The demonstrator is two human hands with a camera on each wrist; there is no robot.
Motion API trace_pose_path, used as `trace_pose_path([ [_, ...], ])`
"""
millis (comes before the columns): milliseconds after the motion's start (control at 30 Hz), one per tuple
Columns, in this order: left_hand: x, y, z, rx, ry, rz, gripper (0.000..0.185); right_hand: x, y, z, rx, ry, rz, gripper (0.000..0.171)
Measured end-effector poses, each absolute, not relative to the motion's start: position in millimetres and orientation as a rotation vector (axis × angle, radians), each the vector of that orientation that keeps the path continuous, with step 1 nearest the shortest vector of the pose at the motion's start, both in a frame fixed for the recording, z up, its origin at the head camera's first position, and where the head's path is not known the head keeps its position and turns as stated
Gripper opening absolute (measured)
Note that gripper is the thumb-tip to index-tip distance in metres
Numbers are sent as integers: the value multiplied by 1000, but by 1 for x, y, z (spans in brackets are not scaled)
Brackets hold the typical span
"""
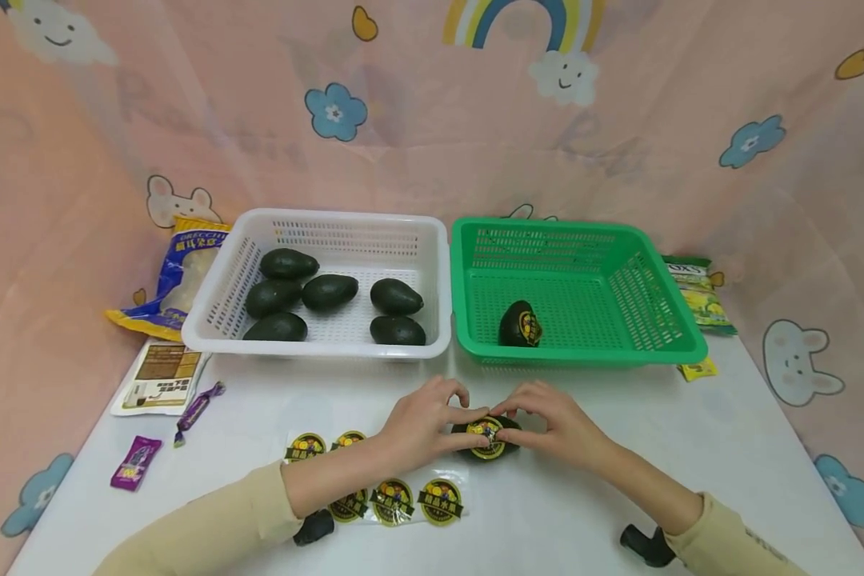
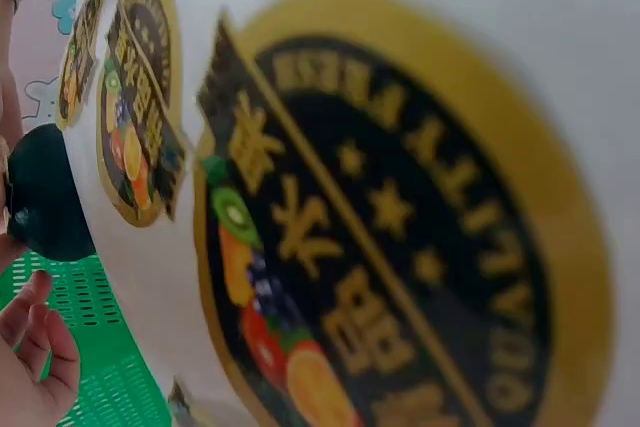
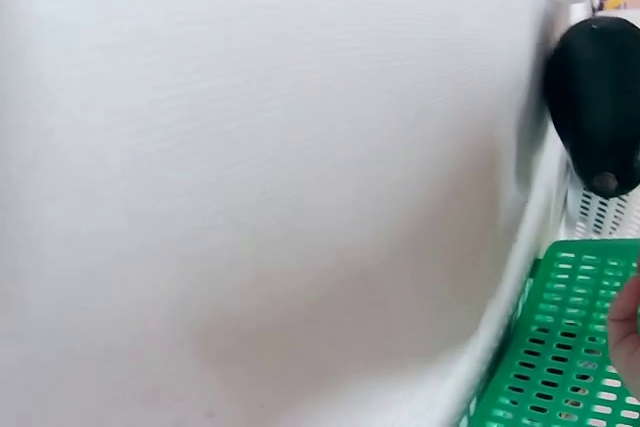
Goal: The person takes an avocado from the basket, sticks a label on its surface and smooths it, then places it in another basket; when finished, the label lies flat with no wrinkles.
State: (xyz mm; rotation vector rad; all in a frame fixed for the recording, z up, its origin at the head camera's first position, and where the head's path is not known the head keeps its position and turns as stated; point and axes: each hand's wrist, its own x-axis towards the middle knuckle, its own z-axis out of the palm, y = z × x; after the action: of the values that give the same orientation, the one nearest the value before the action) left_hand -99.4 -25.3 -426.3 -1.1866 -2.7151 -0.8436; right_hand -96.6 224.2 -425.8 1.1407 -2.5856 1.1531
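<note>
A dark green avocado [image 1: 510, 453] lies on the white table between my hands, with a round black-and-gold fruit sticker [image 1: 486, 437] on its upper side. My left hand [image 1: 426, 420] holds it from the left, thumb and index finger at the sticker's edge. From the right, my right hand [image 1: 558, 426] holds it, thumb on the sticker and index finger at the far side. The avocado [image 2: 48, 192] shows at the left edge of the left wrist view. In the right wrist view the avocado [image 3: 598, 97] is at the right edge, the sticker out of sight.
A sheet of stickers [image 1: 441, 502] lies under my left forearm. Behind stand a white basket [image 1: 317, 347] with several avocados and a green basket [image 1: 583, 353] with one stickered avocado [image 1: 515, 324]. Candies [image 1: 135, 463] and snack bags [image 1: 162, 376] lie at the left; another packet [image 1: 698, 292] is at the right.
</note>
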Motion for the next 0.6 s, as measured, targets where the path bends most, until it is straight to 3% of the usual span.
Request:
trace_pose_path([
  [400, -101, -26, -432, -1318, -2646, -484, 50, -99, 230, -434, 1195, -2530, 1092, 30],
  [500, -101, -25, -432, -1288, -2769, -657, 58, -99, 231, -429, 1046, -2657, 1212, 27],
  [600, -101, -23, -431, -1259, -2811, -850, 66, -100, 232, -420, 680, -2811, 1503, 29],
])
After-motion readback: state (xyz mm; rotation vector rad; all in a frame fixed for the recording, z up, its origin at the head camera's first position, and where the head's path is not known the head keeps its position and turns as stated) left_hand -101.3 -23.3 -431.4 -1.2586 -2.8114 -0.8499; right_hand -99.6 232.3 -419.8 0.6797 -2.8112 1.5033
